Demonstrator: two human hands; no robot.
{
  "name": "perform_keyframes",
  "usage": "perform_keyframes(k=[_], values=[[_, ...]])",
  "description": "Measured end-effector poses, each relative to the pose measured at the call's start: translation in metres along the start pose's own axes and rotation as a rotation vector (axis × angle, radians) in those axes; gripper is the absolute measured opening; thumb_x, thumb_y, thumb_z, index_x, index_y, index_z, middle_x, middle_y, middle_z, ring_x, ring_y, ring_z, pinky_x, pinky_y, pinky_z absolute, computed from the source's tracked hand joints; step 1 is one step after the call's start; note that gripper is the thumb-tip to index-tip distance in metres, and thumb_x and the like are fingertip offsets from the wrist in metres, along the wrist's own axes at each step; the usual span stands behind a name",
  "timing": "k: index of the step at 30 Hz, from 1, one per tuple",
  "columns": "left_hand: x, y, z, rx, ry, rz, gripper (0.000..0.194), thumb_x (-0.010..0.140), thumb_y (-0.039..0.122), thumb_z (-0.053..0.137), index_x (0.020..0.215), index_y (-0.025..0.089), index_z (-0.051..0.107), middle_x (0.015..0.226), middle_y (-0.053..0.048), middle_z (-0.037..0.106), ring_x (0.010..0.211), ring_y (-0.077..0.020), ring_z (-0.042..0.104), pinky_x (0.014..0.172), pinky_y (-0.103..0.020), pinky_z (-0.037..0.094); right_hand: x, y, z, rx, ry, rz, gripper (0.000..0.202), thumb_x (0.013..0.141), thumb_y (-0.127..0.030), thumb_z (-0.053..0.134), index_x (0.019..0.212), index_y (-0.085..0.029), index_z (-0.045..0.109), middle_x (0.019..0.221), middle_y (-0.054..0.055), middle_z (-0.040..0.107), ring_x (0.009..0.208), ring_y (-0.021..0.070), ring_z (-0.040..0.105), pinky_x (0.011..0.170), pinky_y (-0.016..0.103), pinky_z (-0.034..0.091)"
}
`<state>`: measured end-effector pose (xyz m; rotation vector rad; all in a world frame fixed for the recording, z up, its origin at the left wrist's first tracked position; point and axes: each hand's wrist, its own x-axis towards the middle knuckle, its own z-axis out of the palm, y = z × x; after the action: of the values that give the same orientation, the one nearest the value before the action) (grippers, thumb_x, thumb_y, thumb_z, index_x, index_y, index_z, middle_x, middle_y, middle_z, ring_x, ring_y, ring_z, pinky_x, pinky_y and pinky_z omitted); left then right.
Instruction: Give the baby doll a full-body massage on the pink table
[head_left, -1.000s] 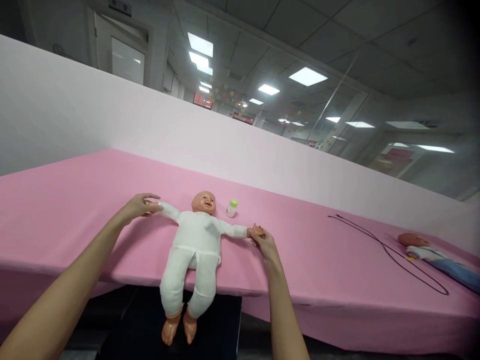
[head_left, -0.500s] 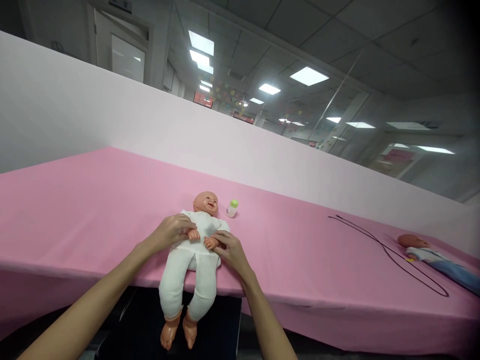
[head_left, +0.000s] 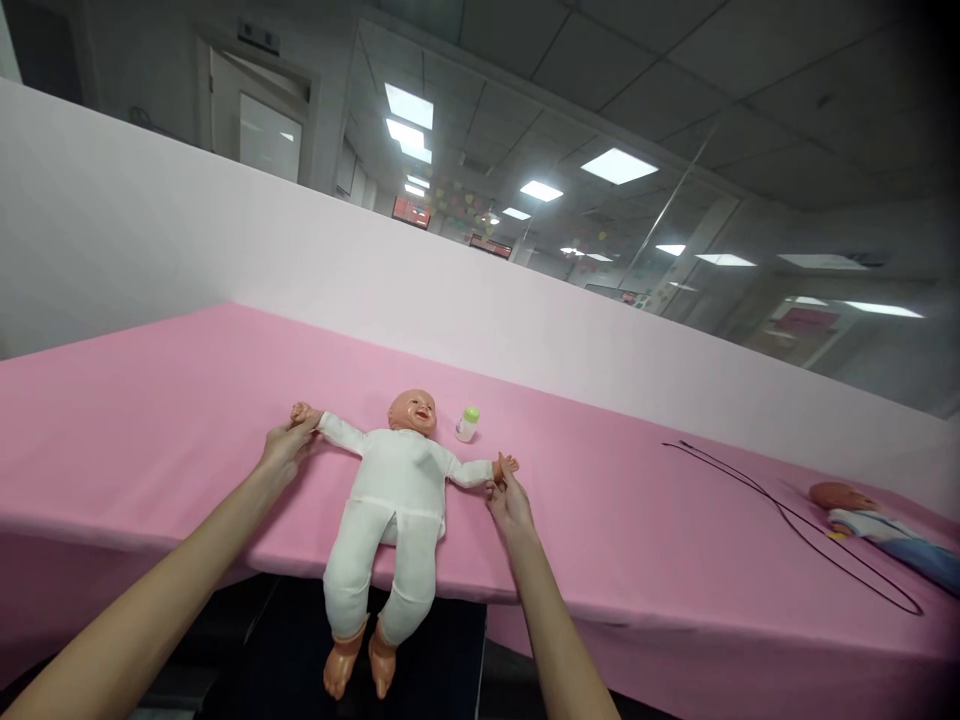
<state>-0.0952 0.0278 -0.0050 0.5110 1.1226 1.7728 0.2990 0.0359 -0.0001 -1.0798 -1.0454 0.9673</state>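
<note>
A baby doll in white clothes (head_left: 401,475) lies on its back on the pink tabletop, with its legs hanging over the front edge. Its arms are stretched out to both sides. My left hand (head_left: 286,447) is closed on the doll's wrist at the left. On the other side, my right hand (head_left: 511,500) holds the other wrist between thumb and fingers. Beside the doll's head stands a small bottle with a green cap (head_left: 466,425).
The pink cloth (head_left: 600,500) covers a table backed by a white partition (head_left: 337,260). Toward the right lie a looped black cable (head_left: 780,500) and a second doll in blue and white (head_left: 885,530). A dark seat (head_left: 435,670) is below the front edge.
Both doll arms have gone from folded over the belly to spread outward. My left hand moved left and my right hand moved right with them. The view has shifted slightly.
</note>
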Motion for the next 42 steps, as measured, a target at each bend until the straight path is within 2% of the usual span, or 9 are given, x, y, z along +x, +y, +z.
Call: perform_keyframes(k=[3, 10, 14, 17, 21, 26, 31, 36, 42], values=[[-0.012, 0.005, 0.013, 0.111, -0.132, 0.219, 0.040, 0.063, 0.040, 0.093, 0.089, 0.016, 0.074, 0.090, -0.005, 0.074, 0.082, -0.0187, 0.068, 0.077, -0.031, 0.054, -0.013, -0.017, 0.014, -0.003, -0.003, -0.038, 0.052, 0.077, -0.063, 0.079, 0.109, -0.023, 0.072, 0.085, 0.003, 0.070, 0.058, 0.0142, 0.057, 0.056, 0.029, 0.051], [-0.056, 0.003, 0.043, 0.798, -0.659, 0.571, 0.027, 0.081, 0.045, 0.075, 0.096, 0.023, 0.082, 0.098, -0.007, 0.080, 0.086, -0.0253, 0.069, 0.074, -0.034, 0.051, -0.051, -0.028, 0.053, -0.480, -0.670, -0.412, 0.022, 0.086, -0.038, 0.080, 0.104, -0.025, 0.080, 0.113, 0.007, 0.075, 0.107, 0.0261, 0.067, 0.098, 0.040, 0.050], [-0.073, -0.003, 0.044, 0.973, -0.670, 0.683, 0.017, 0.084, 0.036, 0.070, 0.088, 0.024, 0.081, 0.089, -0.006, 0.078, 0.083, -0.0258, 0.066, 0.072, -0.035, 0.047, -0.055, -0.019, 0.055, -0.526, -0.688, -0.441, 0.020, 0.087, -0.037, 0.079, 0.105, -0.027, 0.080, 0.114, 0.007, 0.074, 0.108, 0.0262, 0.066, 0.099, 0.040, 0.050], [-0.068, -0.001, 0.042, 0.772, -0.591, 0.623, 0.021, 0.083, 0.041, 0.075, 0.093, 0.024, 0.080, 0.098, -0.007, 0.079, 0.091, -0.0269, 0.068, 0.076, -0.036, 0.050, -0.043, -0.020, 0.047, -0.387, -0.483, -0.379, 0.026, 0.086, -0.045, 0.078, 0.103, -0.025, 0.079, 0.107, 0.007, 0.076, 0.097, 0.0245, 0.068, 0.088, 0.037, 0.053], [-0.034, -0.002, 0.026, 0.239, -0.235, 0.319, 0.037, 0.070, 0.047, 0.087, 0.090, 0.020, 0.074, 0.094, -0.006, 0.075, 0.087, -0.0225, 0.069, 0.074, -0.033, 0.053, -0.018, -0.012, 0.024, -0.097, -0.019, -0.066, 0.046, 0.079, -0.064, 0.077, 0.099, -0.022, 0.073, 0.067, -0.002, 0.061, 0.054, 0.0139, 0.052, 0.050, 0.027, 0.044], [-0.001, -0.006, 0.006, -0.047, 0.094, -0.067, 0.033, 0.061, 0.030, 0.093, 0.074, 0.018, 0.065, 0.077, 0.000, 0.066, 0.068, -0.0123, 0.063, 0.066, -0.025, 0.052, -0.005, 0.003, 0.006, 0.062, 0.065, 0.042, 0.047, 0.075, -0.068, 0.077, 0.093, -0.025, 0.069, 0.056, -0.008, 0.043, 0.042, 0.0107, 0.035, 0.038, 0.024, 0.032], [-0.024, 0.001, 0.025, 0.179, -0.220, 0.281, 0.036, 0.068, 0.040, 0.090, 0.093, 0.019, 0.074, 0.097, -0.006, 0.075, 0.089, -0.0209, 0.069, 0.079, -0.031, 0.054, -0.022, -0.020, 0.023, -0.042, -0.077, -0.074, 0.043, 0.075, -0.059, 0.083, 0.097, -0.024, 0.072, 0.077, -0.001, 0.065, 0.055, 0.0115, 0.050, 0.050, 0.025, 0.042], [-0.062, 0.002, 0.047, 0.792, -0.592, 0.610, 0.023, 0.082, 0.043, 0.076, 0.094, 0.024, 0.079, 0.097, -0.004, 0.079, 0.088, -0.0251, 0.070, 0.074, -0.033, 0.048, -0.050, -0.031, 0.047, -0.374, -0.605, -0.311, 0.026, 0.080, -0.038, 0.084, 0.100, -0.024, 0.076, 0.110, 0.007, 0.075, 0.102, 0.0257, 0.068, 0.090, 0.038, 0.053], [-0.074, -0.002, 0.049, 0.992, -0.635, 0.701, 0.021, 0.086, 0.043, 0.071, 0.090, 0.024, 0.079, 0.088, -0.005, 0.078, 0.080, -0.0250, 0.067, 0.071, -0.033, 0.044, -0.055, -0.021, 0.048, -0.451, -0.648, -0.361, 0.024, 0.082, -0.034, 0.082, 0.102, -0.023, 0.077, 0.111, 0.007, 0.075, 0.102, 0.0254, 0.067, 0.091, 0.038, 0.052]])
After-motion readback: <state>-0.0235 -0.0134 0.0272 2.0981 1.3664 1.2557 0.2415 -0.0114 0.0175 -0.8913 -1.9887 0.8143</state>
